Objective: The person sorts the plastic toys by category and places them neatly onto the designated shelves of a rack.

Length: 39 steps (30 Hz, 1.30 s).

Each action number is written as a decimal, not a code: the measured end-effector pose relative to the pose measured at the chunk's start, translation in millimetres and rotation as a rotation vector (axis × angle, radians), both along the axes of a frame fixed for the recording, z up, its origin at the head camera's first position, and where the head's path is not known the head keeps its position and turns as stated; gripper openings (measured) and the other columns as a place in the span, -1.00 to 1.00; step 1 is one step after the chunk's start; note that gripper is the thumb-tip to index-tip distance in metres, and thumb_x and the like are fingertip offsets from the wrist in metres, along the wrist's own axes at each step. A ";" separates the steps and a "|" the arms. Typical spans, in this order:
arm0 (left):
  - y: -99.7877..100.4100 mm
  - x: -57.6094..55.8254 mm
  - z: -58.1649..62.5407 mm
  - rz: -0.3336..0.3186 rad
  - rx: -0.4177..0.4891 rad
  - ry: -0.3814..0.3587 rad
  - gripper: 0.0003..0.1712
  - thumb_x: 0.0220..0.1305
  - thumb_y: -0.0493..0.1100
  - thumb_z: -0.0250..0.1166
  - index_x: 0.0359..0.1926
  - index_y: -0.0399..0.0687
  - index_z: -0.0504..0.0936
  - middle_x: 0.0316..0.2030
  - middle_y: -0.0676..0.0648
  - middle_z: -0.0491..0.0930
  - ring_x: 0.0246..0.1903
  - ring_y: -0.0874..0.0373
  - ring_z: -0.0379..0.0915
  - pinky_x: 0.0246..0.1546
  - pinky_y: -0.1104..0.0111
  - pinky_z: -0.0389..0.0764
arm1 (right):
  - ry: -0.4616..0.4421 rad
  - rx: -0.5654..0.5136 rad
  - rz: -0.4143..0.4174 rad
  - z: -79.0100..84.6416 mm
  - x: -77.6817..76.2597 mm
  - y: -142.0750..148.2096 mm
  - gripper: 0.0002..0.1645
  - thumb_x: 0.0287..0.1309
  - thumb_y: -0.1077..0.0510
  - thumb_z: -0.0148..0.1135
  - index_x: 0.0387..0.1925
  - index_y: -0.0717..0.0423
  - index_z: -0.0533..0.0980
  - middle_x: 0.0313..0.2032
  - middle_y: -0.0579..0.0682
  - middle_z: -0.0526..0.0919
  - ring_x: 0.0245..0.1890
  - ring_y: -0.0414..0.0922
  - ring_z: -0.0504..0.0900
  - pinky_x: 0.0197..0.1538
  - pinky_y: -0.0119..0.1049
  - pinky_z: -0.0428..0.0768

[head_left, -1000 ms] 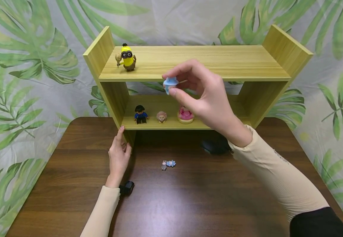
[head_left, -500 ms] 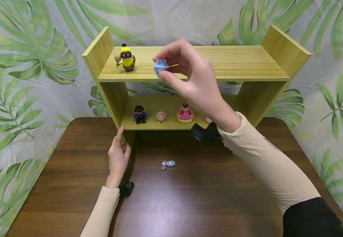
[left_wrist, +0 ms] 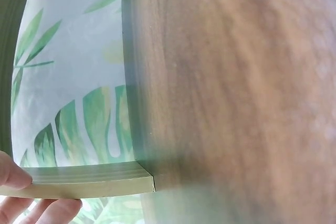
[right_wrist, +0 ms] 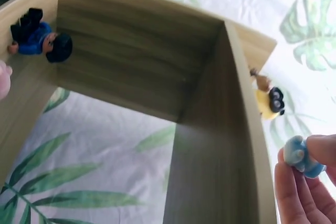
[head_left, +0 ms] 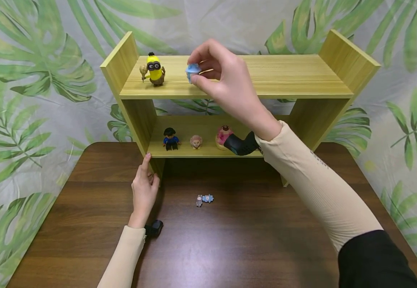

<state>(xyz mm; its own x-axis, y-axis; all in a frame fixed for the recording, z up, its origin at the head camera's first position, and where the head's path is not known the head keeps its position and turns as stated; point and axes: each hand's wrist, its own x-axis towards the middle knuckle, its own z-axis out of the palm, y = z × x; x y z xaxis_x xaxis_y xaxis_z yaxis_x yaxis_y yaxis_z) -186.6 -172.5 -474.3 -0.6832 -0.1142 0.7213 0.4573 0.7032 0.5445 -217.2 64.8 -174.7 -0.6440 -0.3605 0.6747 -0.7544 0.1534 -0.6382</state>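
Fingers of the right hand (head_left: 226, 78) pinch a tiny, brimmed, pale-blue plastic-looking toy (head_left: 193, 69) over a yellowish wooden shelf (head_left: 284, 76), can't really tell if touching; left hand (head_left: 145, 188) grips its side panel (head_left: 141, 122), probably for steadiness.

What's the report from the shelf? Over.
Right hand's grip: blue toy, over top shelf. Left hand's grip: shelf's side. Yellow toy nearby, seemingly not blocking.

Likely staged set: creased leaf-print backdrop (head_left: 226, 24), shelf (head_left: 295, 76) on table (head_left: 251, 224).
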 end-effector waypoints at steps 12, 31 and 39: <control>0.4 -0.4 -1.4 0.006 -0.002 0.012 0.00 0.08 -0.61 0.12 0.42 0.30 0.13 -0.34 -0.25 0.38 -0.52 -0.13 0.35 -0.54 0.13 0.50 | -0.026 0.121 -0.088 1.7 -13.8 -3.9 -0.82 0.14 0.42 0.20 -0.19 0.30 0.47 -0.21 0.04 0.55 -0.18 -0.19 0.60 -0.06 -0.41 0.53; 0.0 0.5 0.5 -0.001 -0.009 0.005 0.00 0.08 -0.60 0.12 0.43 0.28 0.12 -0.31 -0.27 0.40 -0.52 -0.14 0.40 -0.53 0.11 0.53 | 0.007 0.228 -0.174 -2.6 -19.8 -6.6 -0.83 0.16 0.38 0.21 -0.19 0.28 0.46 -0.22 0.01 0.55 -0.17 -0.23 0.59 -0.07 -0.48 0.51; 0.2 0.0 0.2 -0.002 -0.006 0.007 0.01 0.09 -0.60 0.12 0.43 0.31 0.10 -0.30 -0.27 0.40 -0.52 -0.12 0.39 -0.53 0.11 0.53 | 0.013 0.233 -0.172 -2.6 -19.4 -4.6 -0.78 0.16 0.36 0.21 -0.13 0.27 0.47 -0.17 0.00 0.57 -0.12 -0.25 0.56 -0.07 -0.46 0.52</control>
<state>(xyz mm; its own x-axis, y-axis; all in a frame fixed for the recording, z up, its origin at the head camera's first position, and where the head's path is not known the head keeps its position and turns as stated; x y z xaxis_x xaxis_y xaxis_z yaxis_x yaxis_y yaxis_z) -186.6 -172.3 -474.1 -0.6781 -0.1082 0.7270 0.4627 0.7056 0.5367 -236.6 60.2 -177.3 -0.7014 -0.3927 0.5948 -0.7121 0.4214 -0.5615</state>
